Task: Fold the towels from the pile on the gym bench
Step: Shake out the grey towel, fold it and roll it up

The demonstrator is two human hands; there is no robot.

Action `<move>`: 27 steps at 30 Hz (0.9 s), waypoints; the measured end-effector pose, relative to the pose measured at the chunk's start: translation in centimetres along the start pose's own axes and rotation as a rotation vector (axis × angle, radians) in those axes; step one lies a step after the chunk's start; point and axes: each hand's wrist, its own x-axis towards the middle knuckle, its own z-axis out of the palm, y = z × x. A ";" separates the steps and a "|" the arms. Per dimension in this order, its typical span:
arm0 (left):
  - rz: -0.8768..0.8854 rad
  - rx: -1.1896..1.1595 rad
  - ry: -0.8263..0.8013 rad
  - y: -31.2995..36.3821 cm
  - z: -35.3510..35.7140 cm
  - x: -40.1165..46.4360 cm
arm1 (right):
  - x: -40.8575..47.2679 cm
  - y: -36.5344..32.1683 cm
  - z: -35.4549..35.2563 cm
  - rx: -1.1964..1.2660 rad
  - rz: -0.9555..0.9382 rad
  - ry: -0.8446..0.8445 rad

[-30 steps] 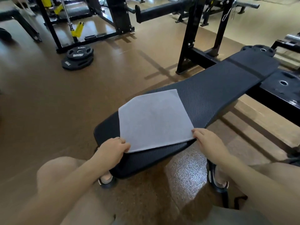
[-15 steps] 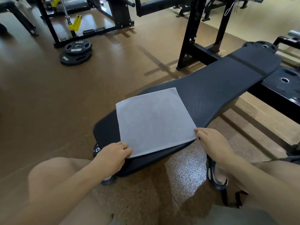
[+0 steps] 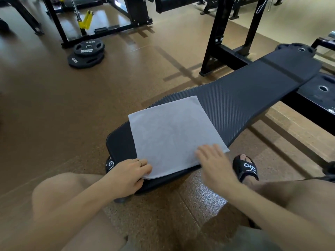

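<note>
**Inspector A:** Checked the left hand (image 3: 126, 173) first. Found fingers curled over the near left corner of the towel (image 3: 172, 134), seemingly pinching that corner at the edge of the bench (image 3: 244, 105). Noted a ring on one finger.

**Inspector B:** And the right hand (image 3: 215, 163)?

**Inspector A:** Found open, fingers straight and spread, blurred, low over the near right part of the towel. Could not tell whether pressing or merely hovering. Gripped nothing.

**Inspector B:** Position of the towel?

**Inspector A:** Lay flat on the near end of the bench, grey, squarish, slightly skewed to the bench's length. Near right corner overhung the bench edge. No pile seen anywhere in view.

**Inspector B:** Hazards?

**Inspector A:** Judged three. First, slippage: overhanging corner likely to drag the cloth off toward the floor (image 3: 54, 115) if swept outward by the flat hand. Second, a crooked fold: skew against the bench likely to leave edges mismatched unless squared beforehand. Third, bunching: corner held on one side only, so any hard sweep from the right likely to wrinkle the cloth toward the pinch.

**Inspector B:** Surroundings?

**Inspector A:** Recorded a sandal (image 3: 245, 167) just beside the bench, weight plates (image 3: 87, 54) well apart, rack frame (image 3: 219, 44) beyond. None judged a risk.
</note>
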 end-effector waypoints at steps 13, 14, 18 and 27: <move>-0.029 -0.085 0.125 -1.2 -1.8 0.7 | 3.3 -14.5 1.5 0.491 0.077 0.136; -0.027 -0.076 0.120 -1.4 -2.0 0.8 | 3.5 -14.5 1.2 0.496 0.099 0.156; -0.092 -0.057 0.081 -3.7 -2.6 1.6 | 4.1 -13.8 0.1 0.553 0.178 0.163; -0.246 0.175 0.120 -10.5 -3.6 7.4 | 4.5 -12.1 -2.6 0.765 0.368 0.116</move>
